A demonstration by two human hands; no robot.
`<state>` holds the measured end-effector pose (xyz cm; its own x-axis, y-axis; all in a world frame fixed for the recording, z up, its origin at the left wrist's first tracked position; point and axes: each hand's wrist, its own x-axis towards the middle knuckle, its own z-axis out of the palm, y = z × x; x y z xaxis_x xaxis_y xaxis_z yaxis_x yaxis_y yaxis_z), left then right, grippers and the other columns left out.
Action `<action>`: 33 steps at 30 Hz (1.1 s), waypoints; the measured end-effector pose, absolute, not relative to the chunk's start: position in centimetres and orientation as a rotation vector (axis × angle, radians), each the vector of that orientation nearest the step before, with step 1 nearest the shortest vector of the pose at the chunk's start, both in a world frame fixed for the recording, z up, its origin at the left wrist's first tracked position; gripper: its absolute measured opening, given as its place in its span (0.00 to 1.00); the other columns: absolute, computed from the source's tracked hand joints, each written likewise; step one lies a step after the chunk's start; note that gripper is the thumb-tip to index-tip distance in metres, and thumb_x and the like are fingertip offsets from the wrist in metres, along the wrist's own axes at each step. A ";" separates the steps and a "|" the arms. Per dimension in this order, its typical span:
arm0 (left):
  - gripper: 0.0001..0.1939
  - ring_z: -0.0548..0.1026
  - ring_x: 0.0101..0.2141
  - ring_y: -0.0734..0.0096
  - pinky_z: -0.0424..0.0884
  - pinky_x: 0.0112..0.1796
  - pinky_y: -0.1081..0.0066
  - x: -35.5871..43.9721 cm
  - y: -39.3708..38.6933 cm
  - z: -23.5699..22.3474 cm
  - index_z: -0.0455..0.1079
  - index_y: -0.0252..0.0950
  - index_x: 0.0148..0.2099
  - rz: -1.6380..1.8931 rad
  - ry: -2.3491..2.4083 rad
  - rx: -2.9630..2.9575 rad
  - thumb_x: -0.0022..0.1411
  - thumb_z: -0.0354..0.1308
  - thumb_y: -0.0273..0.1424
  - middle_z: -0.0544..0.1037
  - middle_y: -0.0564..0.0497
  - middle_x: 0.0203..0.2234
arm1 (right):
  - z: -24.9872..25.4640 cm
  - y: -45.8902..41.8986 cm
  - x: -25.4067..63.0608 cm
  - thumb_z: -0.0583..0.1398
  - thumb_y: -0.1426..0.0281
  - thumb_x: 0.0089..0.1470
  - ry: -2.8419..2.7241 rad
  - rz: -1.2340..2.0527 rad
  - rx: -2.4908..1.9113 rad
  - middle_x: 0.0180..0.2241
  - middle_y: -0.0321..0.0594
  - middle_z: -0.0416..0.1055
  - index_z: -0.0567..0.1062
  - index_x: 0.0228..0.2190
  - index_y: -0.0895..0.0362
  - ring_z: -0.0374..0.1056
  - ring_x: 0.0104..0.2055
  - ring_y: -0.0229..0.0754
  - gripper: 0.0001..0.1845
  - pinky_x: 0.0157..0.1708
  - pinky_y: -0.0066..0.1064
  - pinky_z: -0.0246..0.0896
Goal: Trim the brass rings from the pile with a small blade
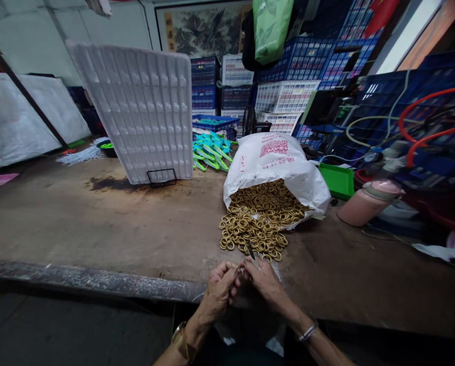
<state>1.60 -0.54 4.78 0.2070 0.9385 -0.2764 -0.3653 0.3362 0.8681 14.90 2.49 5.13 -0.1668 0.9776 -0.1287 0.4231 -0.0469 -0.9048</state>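
At the table's front edge my two hands meet. My left hand (220, 287) is closed, pinching a gold-coloured ring (240, 267) that my fingers mostly cover. My right hand (264, 280) is closed around a small knife (252, 252), whose dark pointed blade sticks up past the fingers; its handle is hidden. The right fingertips touch or nearly touch the ring. Just beyond both hands lies a loose heap of gold-coloured rings (252, 229). It spills from the mouth of a white woven sack (277, 155) lying on its side, with more rings inside.
A ribbed whitish plastic tray (147, 112) stands upright in a black wire stand (162, 178) on the brown table (98, 223). Behind are turquoise and green plastic pieces (212, 150) and stacked crates (288, 96). To the right are a green tray (336, 180) and a pink cylinder (370, 203).
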 end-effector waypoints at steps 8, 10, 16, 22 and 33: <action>0.19 0.53 0.11 0.87 0.47 0.13 0.82 1.7 -0.6 5.9 0.57 0.36 0.26 1.061 1.015 0.784 0.48 0.55 0.47 0.61 0.61 0.13 | 4.9 1.2 15.3 0.48 0.80 0.37 -2.299 0.659 -1.537 0.22 0.34 0.65 0.65 0.27 0.55 0.57 0.24 0.36 0.13 0.25 0.27 0.43; 0.19 0.53 0.11 0.87 0.47 0.13 0.81 1.8 -0.5 6.1 0.57 0.36 0.25 1.074 1.041 0.796 0.48 0.56 0.46 0.61 0.61 0.13 | 5.2 1.1 15.0 0.47 0.80 0.37 -2.350 0.594 -1.586 0.23 0.36 0.66 0.65 0.28 0.56 0.58 0.24 0.36 0.14 0.24 0.27 0.42; 0.17 0.54 0.11 0.87 0.48 0.13 0.81 1.7 -1.1 6.0 0.58 0.36 0.26 1.078 1.046 0.852 0.49 0.55 0.45 0.62 0.60 0.13 | 4.3 1.8 15.8 0.48 0.80 0.40 -2.398 0.524 -1.664 0.24 0.39 0.68 0.65 0.32 0.57 0.61 0.25 0.37 0.14 0.24 0.27 0.42; 0.14 0.55 0.11 0.87 0.48 0.12 0.82 1.6 -1.8 6.6 0.60 0.35 0.31 1.016 0.813 0.741 0.53 0.55 0.42 0.64 0.59 0.16 | 3.5 3.7 17.8 0.48 0.78 0.47 -2.263 0.377 -1.844 0.23 0.39 0.68 0.66 0.33 0.58 0.60 0.23 0.36 0.11 0.23 0.27 0.40; 0.14 0.65 0.18 0.81 0.54 0.13 0.82 0.9 -1.0 5.3 0.59 0.34 0.30 1.102 0.784 0.498 0.51 0.56 0.39 0.72 0.50 0.25 | 3.1 6.2 16.0 0.50 0.69 0.53 -2.194 0.197 -1.969 0.27 0.41 0.71 0.65 0.38 0.56 0.67 0.27 0.41 0.10 0.24 0.28 0.41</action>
